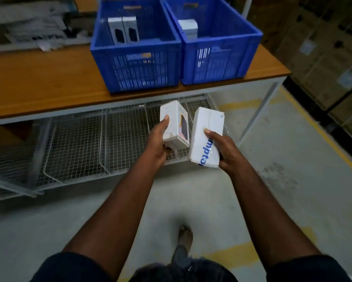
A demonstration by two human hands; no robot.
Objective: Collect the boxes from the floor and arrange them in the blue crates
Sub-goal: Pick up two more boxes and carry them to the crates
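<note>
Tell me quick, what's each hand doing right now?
Left hand: holding a white box with a window.
Right hand: holding a white box with blue lettering.

wooden table (39, 84) | wire shelf (75, 143) beneath | stacked cartons (323, 58) right | yellow floor line (329, 139)

The table (39, 82) has a smooth wood-look top. On it, the blue crates (138, 66) are slotted plastic; under it, a white-coated metal wire rack (75, 143). Before it, the small box (175, 127) is matt white cardboard (the lettered box (205, 139) glossier).
</note>
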